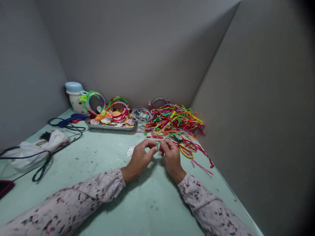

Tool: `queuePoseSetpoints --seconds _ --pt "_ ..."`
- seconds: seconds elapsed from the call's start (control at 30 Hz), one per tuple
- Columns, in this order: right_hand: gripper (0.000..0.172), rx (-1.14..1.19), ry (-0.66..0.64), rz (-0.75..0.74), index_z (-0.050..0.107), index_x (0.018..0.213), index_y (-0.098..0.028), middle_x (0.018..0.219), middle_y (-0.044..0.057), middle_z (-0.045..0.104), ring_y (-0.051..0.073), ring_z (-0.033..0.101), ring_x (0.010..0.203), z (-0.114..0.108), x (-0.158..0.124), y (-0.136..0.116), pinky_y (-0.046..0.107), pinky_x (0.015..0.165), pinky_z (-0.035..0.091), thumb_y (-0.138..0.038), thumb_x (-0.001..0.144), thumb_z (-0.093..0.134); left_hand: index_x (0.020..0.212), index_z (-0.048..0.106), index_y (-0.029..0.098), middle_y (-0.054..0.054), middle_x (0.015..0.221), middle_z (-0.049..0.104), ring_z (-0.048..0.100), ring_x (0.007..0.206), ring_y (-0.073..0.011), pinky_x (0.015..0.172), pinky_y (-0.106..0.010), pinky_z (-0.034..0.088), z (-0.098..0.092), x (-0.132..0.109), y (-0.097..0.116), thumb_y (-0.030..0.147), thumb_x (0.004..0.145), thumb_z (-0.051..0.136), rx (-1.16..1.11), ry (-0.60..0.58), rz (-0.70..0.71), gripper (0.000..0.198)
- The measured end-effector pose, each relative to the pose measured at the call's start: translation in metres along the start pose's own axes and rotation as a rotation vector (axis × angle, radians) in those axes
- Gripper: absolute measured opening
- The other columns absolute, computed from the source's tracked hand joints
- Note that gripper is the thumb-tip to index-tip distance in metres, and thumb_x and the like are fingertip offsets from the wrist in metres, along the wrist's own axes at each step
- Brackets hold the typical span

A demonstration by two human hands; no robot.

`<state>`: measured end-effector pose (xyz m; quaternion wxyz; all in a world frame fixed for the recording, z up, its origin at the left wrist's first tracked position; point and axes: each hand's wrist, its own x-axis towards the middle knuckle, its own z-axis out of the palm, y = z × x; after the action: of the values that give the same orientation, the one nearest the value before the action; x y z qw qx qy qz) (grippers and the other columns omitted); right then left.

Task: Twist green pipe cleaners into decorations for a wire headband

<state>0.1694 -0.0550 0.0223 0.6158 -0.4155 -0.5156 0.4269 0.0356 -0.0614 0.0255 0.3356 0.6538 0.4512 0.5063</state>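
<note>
1. The left hand (140, 156) grasps a small green piece (157, 145), pinched between thumb and forefinger; it is held above the table (147, 203), near the middle of the view
2. The right hand (172, 158) has its fingertips drawn in right beside that piece, but I cannot tell what they pinch, as the fingers hide it
3. With so little of the green piece showing, it could slip if the left pinch loosens or the two hands pull unevenly
4. The heap of fuzzy coloured strands (172, 119) lies just beyond the hands, so a stray finger could snag one and drag others along, since they look tangled
5. A yellow loop (186, 152) and red strands lie close to the right hand; a careless sideways sweep might knock them
6. The white scrap (130, 151) beside the left hand could be brushed away by a lowered wrist
</note>
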Motion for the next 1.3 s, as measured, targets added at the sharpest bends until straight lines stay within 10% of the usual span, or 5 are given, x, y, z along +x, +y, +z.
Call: queuePoseSetpoints --seconds 0.7,1.1,1.3 --pt "0.023 -0.002 0.024 -0.071 0.057 0.085 -0.020 0.065 -0.005 0.051 0.010 0.047 0.054 -0.002 -0.003 0.010 0.023 0.052 0.039 -0.043 0.087 0.059 0.092 0.065 0.015 -0.004 0.088 0.067 0.061 0.083 -0.0161 0.079 -0.028 0.047 -0.005 0.009 0.000 0.024 0.084 0.057 0.005 0.055 0.037 0.014" --pt "0.033 0.114 0.043 0.204 0.057 0.088 -0.019 0.069 -0.004 0.058 0.006 0.047 0.045 -0.002 0.006 0.026 0.016 0.036 0.031 -0.052 0.083 0.060 0.090 0.061 0.015 -0.003 0.085 0.065 0.060 0.080 -0.0162 0.076 -0.028 0.047 -0.006 0.012 -0.001 0.029 0.082 0.059 -0.085 0.088 -0.039 0.016" --pt "0.039 0.256 0.081 0.227 0.058 0.110 -0.024 0.106 0.004 0.065 0.010 0.063 0.062 -0.004 0.009 0.024 0.019 0.042 0.040 -0.046 0.080 0.064 0.091 0.062 0.016 -0.003 0.086 0.066 0.059 0.078 -0.0156 0.072 -0.026 0.046 -0.005 0.010 -0.003 0.030 0.083 0.058 -0.087 0.089 -0.023 0.016"
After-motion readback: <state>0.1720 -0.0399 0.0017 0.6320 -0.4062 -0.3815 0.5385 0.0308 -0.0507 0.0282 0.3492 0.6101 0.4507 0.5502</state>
